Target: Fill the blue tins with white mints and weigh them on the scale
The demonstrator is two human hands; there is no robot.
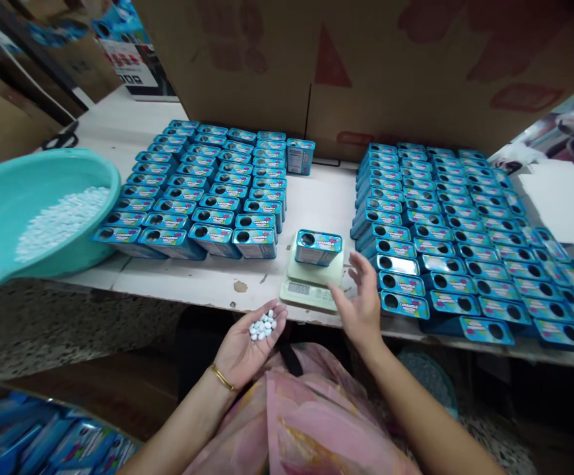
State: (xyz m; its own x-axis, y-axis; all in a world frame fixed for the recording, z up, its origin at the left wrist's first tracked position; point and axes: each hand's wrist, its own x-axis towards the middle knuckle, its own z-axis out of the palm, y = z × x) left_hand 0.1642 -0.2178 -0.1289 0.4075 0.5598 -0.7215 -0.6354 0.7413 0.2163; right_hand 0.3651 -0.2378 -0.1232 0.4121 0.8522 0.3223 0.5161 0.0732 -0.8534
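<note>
My left hand [250, 340] is palm up and cupped, holding a small heap of pale candies [262, 326] just off the table's front edge. Beside the kitchen scale [311, 293] my right hand [361, 300] is raised with its fingers apart and nothing in it. On the scale's platform stands one blue candy tin [318, 248], upright, with a dark round hole in its top. The scale's display is lit, but its digits are too small to read surely.
Rows of blue tins [192, 191] stand left of the scale, and a larger block of tins [445, 231] stands right. A turquoise basin [106, 178] with pale candies is at the far left. A big cardboard box [277, 79] closes off the back. More blue packs [79, 442] lie low at left.
</note>
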